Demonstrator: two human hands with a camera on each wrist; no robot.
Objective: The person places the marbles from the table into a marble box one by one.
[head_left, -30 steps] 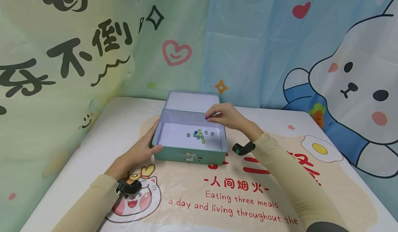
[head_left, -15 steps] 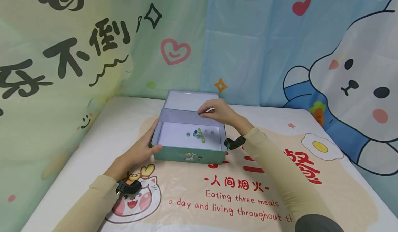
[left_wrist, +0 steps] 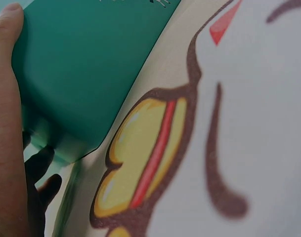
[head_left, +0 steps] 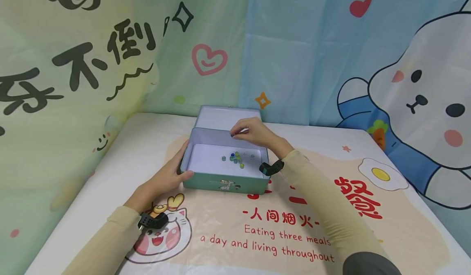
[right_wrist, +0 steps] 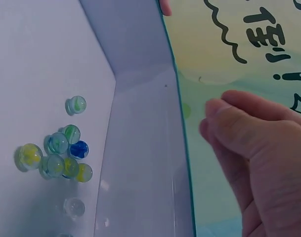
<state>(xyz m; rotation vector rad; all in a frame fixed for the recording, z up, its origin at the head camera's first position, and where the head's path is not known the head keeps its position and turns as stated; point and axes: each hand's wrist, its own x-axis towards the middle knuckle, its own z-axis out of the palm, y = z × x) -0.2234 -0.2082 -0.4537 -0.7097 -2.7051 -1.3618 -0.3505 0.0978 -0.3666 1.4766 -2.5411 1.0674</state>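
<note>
A green tin box [head_left: 206,181] stands on the table with its lid [head_left: 228,118] tipped back. Several glass marbles [head_left: 235,157] in blue, green, yellow and clear lie on its white floor, also visible in the right wrist view. My left hand [head_left: 167,179] grips the box at its left front corner, thumb on the front wall and fingers along the side. Above the back of the box, my right hand [head_left: 254,131] pinches a small dark marble [head_left: 232,135] between thumb and fingertips. In the right wrist view the fingers hide that marble.
A printed cloth [head_left: 287,242] with a cat face and red lettering covers the table. Behind the box hangs a patterned curtain [head_left: 283,62], close to the raised lid. Each wrist wears a black band.
My right hand has moved left and slightly up with the dark marble, from the box's right side to over its back wall. The left hand keeps its place on the box.
</note>
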